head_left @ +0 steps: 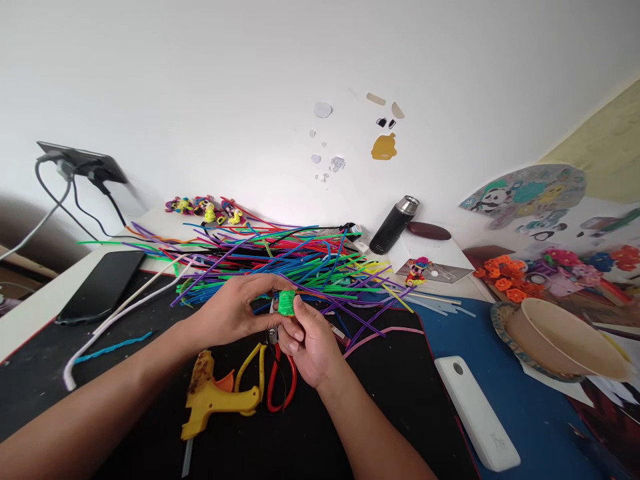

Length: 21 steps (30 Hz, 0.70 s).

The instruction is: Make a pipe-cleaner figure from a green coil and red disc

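Note:
A small bright green fuzzy piece (pixel 287 303), apparently coiled pipe cleaner, is held up over the black mat. My left hand (pixel 233 310) pinches it from the left between finger and thumb. On its right side my right hand (pixel 316 343) has the thumb pressed against it, with the other fingers curled below. Directly under the hands lie red-handled pliers (pixel 281 383) and a yellow-handled tool (pixel 250 363), their heads partly hidden. A yellow glue gun (pixel 217 400) with a clear glue stick rests beside them. Behind the hands spreads a heap of coloured pipe cleaners (pixel 300 257).
A phone (pixel 103 287) lies at the left. Small pipe-cleaner figures (pixel 205 208) stand by the wall. A black thermos (pixel 395 225) leans near a white box (pixel 433 257). To the right are a white power bank (pixel 477 413) and a round bowl (pixel 570 337).

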Available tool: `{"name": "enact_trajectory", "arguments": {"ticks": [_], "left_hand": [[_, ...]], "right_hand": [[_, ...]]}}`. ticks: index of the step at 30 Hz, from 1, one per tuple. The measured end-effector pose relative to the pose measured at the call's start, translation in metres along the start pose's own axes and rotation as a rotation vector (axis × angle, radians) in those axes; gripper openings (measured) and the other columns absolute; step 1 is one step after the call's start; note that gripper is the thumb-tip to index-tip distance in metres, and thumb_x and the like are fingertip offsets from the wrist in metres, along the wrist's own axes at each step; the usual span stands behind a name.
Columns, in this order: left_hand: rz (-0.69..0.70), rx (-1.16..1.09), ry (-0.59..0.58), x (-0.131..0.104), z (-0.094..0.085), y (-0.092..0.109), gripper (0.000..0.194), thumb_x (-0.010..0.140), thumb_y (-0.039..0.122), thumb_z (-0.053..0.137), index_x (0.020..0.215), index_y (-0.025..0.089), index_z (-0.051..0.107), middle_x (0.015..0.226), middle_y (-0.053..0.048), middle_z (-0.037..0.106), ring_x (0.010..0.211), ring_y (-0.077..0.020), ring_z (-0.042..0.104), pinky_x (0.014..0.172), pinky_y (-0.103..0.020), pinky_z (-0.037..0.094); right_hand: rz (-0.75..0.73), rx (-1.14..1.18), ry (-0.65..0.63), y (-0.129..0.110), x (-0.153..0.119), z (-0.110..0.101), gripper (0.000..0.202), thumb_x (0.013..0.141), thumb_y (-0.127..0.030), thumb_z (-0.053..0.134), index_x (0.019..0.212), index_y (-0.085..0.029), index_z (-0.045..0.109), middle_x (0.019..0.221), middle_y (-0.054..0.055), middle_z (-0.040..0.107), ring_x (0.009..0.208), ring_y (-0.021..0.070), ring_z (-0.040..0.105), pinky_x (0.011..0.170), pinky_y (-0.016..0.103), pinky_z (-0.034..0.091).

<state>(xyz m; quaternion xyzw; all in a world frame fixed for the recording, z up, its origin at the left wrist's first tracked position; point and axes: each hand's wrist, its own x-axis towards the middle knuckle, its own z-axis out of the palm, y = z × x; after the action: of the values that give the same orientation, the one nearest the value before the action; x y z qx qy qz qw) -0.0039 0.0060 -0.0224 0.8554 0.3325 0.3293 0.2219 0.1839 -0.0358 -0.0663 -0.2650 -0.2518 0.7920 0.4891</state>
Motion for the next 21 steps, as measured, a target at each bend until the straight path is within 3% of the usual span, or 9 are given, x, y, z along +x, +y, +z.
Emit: {"name": "enact_trajectory", "arguments": {"ticks": [6,11,17,21], "left_hand": [[0.047,0.021,0.025,-0.0016,0.0023,-0.0033,0.037,0.099,0.048,0.078,0.124,0.021,0.075,0.110,-0.010,0.085,0.099,-0.0245,0.082,0.091,-0.032,0.063],[-0.013,-0.034,0.029,-0.0024,0.0040,-0.0013,0.038,0.099,0.050,0.077,0.124,0.021,0.076,0.111,-0.010,0.085,0.100,-0.0252,0.082,0.090,-0.033,0.064],[-0.198,-0.259,-0.067,0.0008,0.0039,0.0014,0.065,0.094,0.056,0.080,0.149,0.024,0.066,0.145,-0.014,0.075,0.127,-0.0335,0.074,0.106,-0.045,0.062],[-0.212,-0.337,-0.065,0.0029,0.0041,0.0004,0.042,0.099,0.050,0.075,0.129,0.021,0.077,0.125,-0.012,0.083,0.114,-0.0299,0.078,0.100,-0.040,0.063]], "right_hand": [[0.004,0.007,0.010,0.0007,0.0001,0.0005,0.054,0.083,-0.062,0.092,0.076,-0.020,0.058,0.051,-0.012,0.037,0.042,0.0061,0.030,0.046,0.024,0.018],[-0.005,0.005,0.019,-0.0003,-0.0001,0.0015,0.052,0.085,-0.062,0.090,0.078,-0.020,0.061,0.052,-0.011,0.037,0.042,0.0061,0.031,0.046,0.024,0.019],[-0.035,-0.004,0.026,-0.0060,0.0008,0.0019,0.053,0.080,-0.063,0.094,0.079,-0.020,0.062,0.051,-0.011,0.038,0.042,0.0062,0.031,0.045,0.024,0.020],[-0.073,-0.050,0.021,-0.0064,0.0009,0.0018,0.051,0.081,-0.060,0.093,0.076,-0.020,0.061,0.053,-0.011,0.039,0.042,0.0059,0.032,0.044,0.024,0.018]]}}
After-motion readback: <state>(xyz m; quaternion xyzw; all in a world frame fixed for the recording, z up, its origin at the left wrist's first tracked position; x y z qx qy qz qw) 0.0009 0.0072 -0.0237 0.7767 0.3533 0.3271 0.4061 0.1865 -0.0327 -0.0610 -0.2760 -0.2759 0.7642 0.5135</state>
